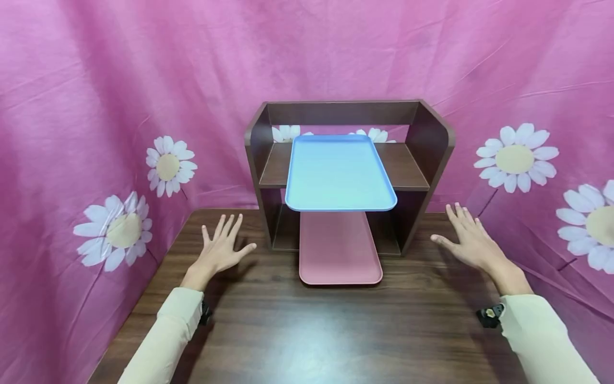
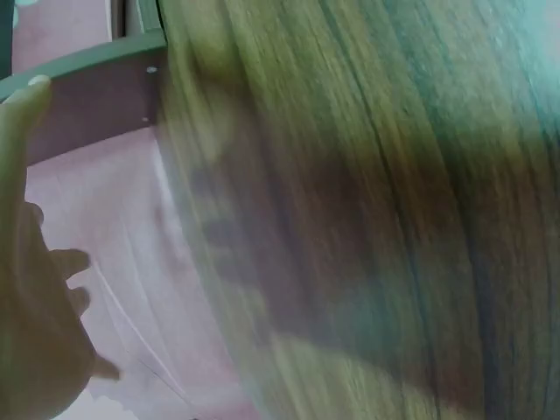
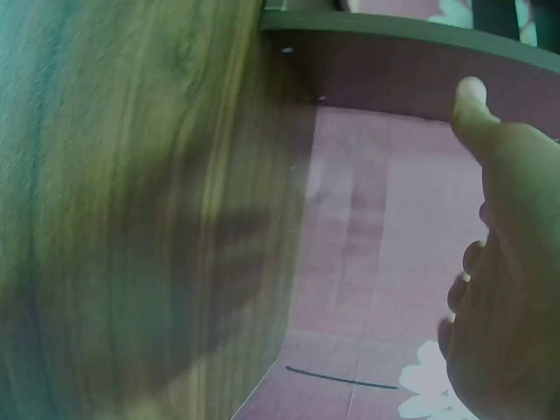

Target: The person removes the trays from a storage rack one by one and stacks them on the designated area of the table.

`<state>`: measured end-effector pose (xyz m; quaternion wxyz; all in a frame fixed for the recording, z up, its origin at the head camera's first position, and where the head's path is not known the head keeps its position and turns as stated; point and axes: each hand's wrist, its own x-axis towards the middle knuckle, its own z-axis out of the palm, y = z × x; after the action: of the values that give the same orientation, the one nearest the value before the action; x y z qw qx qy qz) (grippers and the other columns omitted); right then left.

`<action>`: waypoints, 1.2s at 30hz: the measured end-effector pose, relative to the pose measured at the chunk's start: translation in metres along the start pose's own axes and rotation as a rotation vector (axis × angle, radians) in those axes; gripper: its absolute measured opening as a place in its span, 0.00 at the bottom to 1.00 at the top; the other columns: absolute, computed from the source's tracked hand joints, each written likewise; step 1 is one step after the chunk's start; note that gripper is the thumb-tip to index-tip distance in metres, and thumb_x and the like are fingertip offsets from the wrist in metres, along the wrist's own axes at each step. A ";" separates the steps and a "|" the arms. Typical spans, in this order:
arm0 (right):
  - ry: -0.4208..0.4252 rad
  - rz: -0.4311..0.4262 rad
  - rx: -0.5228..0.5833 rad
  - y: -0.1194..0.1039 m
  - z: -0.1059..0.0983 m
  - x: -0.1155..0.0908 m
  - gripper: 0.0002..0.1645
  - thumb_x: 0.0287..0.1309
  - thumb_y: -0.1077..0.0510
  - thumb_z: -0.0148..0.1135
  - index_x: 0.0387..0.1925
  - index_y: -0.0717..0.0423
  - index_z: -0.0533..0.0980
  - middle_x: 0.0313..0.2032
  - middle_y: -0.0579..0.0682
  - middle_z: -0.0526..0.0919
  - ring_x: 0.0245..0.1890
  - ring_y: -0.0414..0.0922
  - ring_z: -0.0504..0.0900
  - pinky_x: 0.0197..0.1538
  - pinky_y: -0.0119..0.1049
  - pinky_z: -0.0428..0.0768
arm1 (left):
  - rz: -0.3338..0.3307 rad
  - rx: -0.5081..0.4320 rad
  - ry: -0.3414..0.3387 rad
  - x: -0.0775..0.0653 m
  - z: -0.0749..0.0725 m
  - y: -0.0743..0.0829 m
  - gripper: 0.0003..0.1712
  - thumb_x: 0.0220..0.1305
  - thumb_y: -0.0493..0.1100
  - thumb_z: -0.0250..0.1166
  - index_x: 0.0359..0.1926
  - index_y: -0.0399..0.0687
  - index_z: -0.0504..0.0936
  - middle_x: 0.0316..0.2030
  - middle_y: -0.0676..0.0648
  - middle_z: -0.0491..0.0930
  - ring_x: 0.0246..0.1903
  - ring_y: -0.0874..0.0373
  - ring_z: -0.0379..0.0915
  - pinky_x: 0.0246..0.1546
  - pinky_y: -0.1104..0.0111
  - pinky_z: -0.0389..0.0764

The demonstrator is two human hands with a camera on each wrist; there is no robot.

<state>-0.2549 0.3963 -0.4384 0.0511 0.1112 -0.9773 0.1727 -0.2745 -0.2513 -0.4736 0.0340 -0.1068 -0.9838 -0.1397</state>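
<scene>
- Centre of the head view: dark brown two-tier desktop shelf point(image 1: 427, 138) stands on the wood-grain table point(image 1: 268, 320), pink daisy-print curtain point(image 1: 345, 53) behind.
- Blue tray point(image 1: 341, 173) lies on the upper tier point(image 1: 408, 165), front end jutting out; probably longer than the tier is deep, or set so its rim is easy to reach.
- Pink tray point(image 1: 340, 250) at 6 o'clock from it, on the lower tier point(image 1: 387, 237), front end out over the tabletop; likely same reason.
- Contents: shelf holds both trays; inside each rim only the tray's own bottom shows. Rear of pink one hidden.
- Left hand point(image 1: 218, 253) at 8 o'clock from blue tray, right hand point(image 1: 475, 248) at 4; both released, fingers spread, apart from trays, perhaps to leave them unobstructed.
- Left wrist view: hand at 9 o'clock, grasping nothing; thumb overlaps left side panel point(image 2: 96, 105) toward 11. Shadow point(image 2: 297, 254) on wood suggests hovering.
- Right wrist view: hand at 3–4 o'clock, grasping nothing; thumb overlaps right side panel point(image 3: 376, 74) toward 1. Can't make out trays.
</scene>
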 end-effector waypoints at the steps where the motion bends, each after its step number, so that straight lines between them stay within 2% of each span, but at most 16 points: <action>1: 0.006 0.006 0.018 -0.002 -0.002 0.001 0.60 0.76 0.36 0.57 0.85 0.63 0.36 0.82 0.74 0.36 0.83 0.73 0.37 0.80 0.76 0.41 | 0.008 -0.011 0.006 0.000 0.000 0.001 0.56 0.74 0.73 0.56 0.87 0.52 0.43 0.85 0.37 0.48 0.85 0.37 0.35 0.76 0.23 0.27; 5: 0.063 0.037 0.057 -0.014 -0.013 0.003 0.54 0.78 0.38 0.57 0.85 0.62 0.44 0.78 0.77 0.55 0.75 0.79 0.60 0.67 0.80 0.64 | 0.022 -0.027 0.027 -0.003 -0.003 0.009 0.48 0.76 0.66 0.59 0.84 0.46 0.56 0.78 0.34 0.65 0.79 0.34 0.58 0.77 0.28 0.55; 7: 0.109 0.025 0.086 -0.022 -0.019 0.005 0.49 0.78 0.41 0.58 0.83 0.64 0.51 0.73 0.78 0.65 0.68 0.79 0.69 0.63 0.78 0.69 | 0.025 -0.026 0.049 -0.006 -0.005 0.014 0.43 0.77 0.62 0.59 0.81 0.43 0.64 0.74 0.32 0.71 0.74 0.33 0.67 0.72 0.32 0.68; 9: 0.151 -0.001 0.131 -0.033 -0.025 0.008 0.45 0.78 0.44 0.60 0.80 0.66 0.57 0.70 0.77 0.70 0.64 0.77 0.75 0.62 0.74 0.73 | 0.034 -0.031 0.085 -0.009 -0.006 0.021 0.37 0.77 0.59 0.60 0.76 0.42 0.71 0.70 0.32 0.77 0.68 0.32 0.74 0.66 0.35 0.76; 10: 0.167 -0.010 0.156 -0.038 -0.029 0.009 0.43 0.78 0.45 0.61 0.79 0.67 0.61 0.69 0.76 0.72 0.64 0.75 0.77 0.65 0.63 0.78 | 0.040 -0.038 0.107 -0.010 -0.006 0.024 0.34 0.77 0.57 0.60 0.73 0.42 0.74 0.67 0.33 0.79 0.66 0.33 0.77 0.63 0.36 0.79; 12: 0.188 -0.019 0.205 -0.049 -0.036 0.011 0.41 0.77 0.45 0.62 0.77 0.66 0.64 0.69 0.72 0.75 0.65 0.71 0.79 0.68 0.38 0.80 | 0.051 -0.063 0.158 -0.011 -0.006 0.032 0.29 0.77 0.54 0.61 0.68 0.41 0.79 0.63 0.34 0.83 0.61 0.33 0.81 0.59 0.37 0.82; 13: 0.193 -0.016 0.220 -0.054 -0.040 0.012 0.40 0.77 0.44 0.62 0.77 0.65 0.66 0.70 0.70 0.76 0.66 0.69 0.79 0.66 0.29 0.78 | 0.053 -0.081 0.180 -0.012 -0.005 0.036 0.26 0.77 0.52 0.61 0.66 0.41 0.81 0.61 0.35 0.85 0.59 0.34 0.83 0.56 0.38 0.84; 14: 0.193 -0.009 0.235 -0.059 -0.044 0.013 0.40 0.76 0.43 0.62 0.77 0.63 0.66 0.70 0.69 0.76 0.67 0.68 0.78 0.64 0.27 0.77 | 0.056 -0.099 0.202 -0.013 -0.004 0.040 0.24 0.76 0.51 0.62 0.63 0.41 0.83 0.58 0.37 0.86 0.56 0.34 0.84 0.54 0.39 0.85; 16: 0.182 0.011 0.259 -0.069 -0.051 0.014 0.41 0.76 0.40 0.62 0.77 0.61 0.67 0.70 0.67 0.76 0.69 0.66 0.77 0.64 0.28 0.75 | 0.053 -0.143 0.233 -0.016 0.000 0.048 0.20 0.75 0.48 0.62 0.58 0.40 0.85 0.55 0.38 0.88 0.53 0.35 0.86 0.52 0.40 0.86; 19: 0.158 0.026 0.283 -0.079 -0.058 0.015 0.43 0.75 0.39 0.62 0.78 0.60 0.66 0.71 0.67 0.76 0.70 0.65 0.75 0.68 0.55 0.75 | 0.037 -0.218 0.243 -0.021 0.007 0.060 0.15 0.75 0.46 0.63 0.53 0.41 0.87 0.50 0.39 0.90 0.49 0.38 0.88 0.51 0.43 0.87; 20: 0.150 0.032 0.291 -0.082 -0.059 0.015 0.43 0.75 0.38 0.61 0.78 0.61 0.65 0.71 0.68 0.76 0.71 0.66 0.74 0.68 0.62 0.72 | 0.029 -0.240 0.242 -0.023 0.010 0.064 0.14 0.75 0.45 0.63 0.52 0.41 0.87 0.48 0.39 0.90 0.48 0.39 0.88 0.50 0.44 0.87; 21: 0.143 0.036 0.299 -0.084 -0.060 0.015 0.44 0.75 0.37 0.61 0.78 0.60 0.65 0.71 0.68 0.75 0.72 0.66 0.74 0.69 0.65 0.71 | 0.018 -0.264 0.235 -0.025 0.012 0.068 0.13 0.74 0.44 0.64 0.50 0.41 0.88 0.47 0.40 0.91 0.46 0.40 0.88 0.50 0.45 0.87; 26: 0.129 0.054 0.322 -0.090 -0.065 0.021 0.46 0.76 0.36 0.59 0.79 0.61 0.62 0.72 0.71 0.73 0.72 0.67 0.73 0.70 0.68 0.70 | -0.030 -0.374 0.197 -0.035 0.025 0.090 0.11 0.72 0.42 0.66 0.48 0.40 0.89 0.42 0.42 0.91 0.35 0.52 0.83 0.46 0.49 0.87; 30: 0.129 0.047 0.325 -0.094 -0.069 0.025 0.46 0.76 0.37 0.59 0.79 0.63 0.61 0.72 0.73 0.72 0.71 0.70 0.73 0.69 0.71 0.71 | -0.068 -0.459 0.172 -0.043 0.034 0.106 0.10 0.71 0.40 0.66 0.46 0.40 0.89 0.34 0.46 0.91 0.30 0.59 0.81 0.40 0.58 0.86; 34: 0.133 0.046 0.327 -0.096 -0.070 0.029 0.45 0.76 0.37 0.59 0.79 0.62 0.62 0.72 0.72 0.73 0.72 0.69 0.73 0.68 0.68 0.73 | -0.100 -0.594 0.112 -0.052 0.041 0.122 0.11 0.72 0.39 0.64 0.46 0.36 0.88 0.30 0.45 0.90 0.28 0.59 0.86 0.34 0.67 0.85; 36: 0.139 0.050 0.323 -0.097 -0.070 0.030 0.45 0.76 0.36 0.59 0.79 0.60 0.63 0.72 0.70 0.74 0.72 0.67 0.74 0.68 0.61 0.77 | -0.111 -0.677 0.076 -0.056 0.045 0.131 0.12 0.73 0.38 0.62 0.46 0.33 0.87 0.31 0.42 0.90 0.28 0.56 0.88 0.32 0.70 0.86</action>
<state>-0.2572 0.3257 -0.3370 0.0959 0.0814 -0.9335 0.3358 -0.1927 -0.1272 -0.4872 0.0257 -0.0531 -0.8840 -0.4638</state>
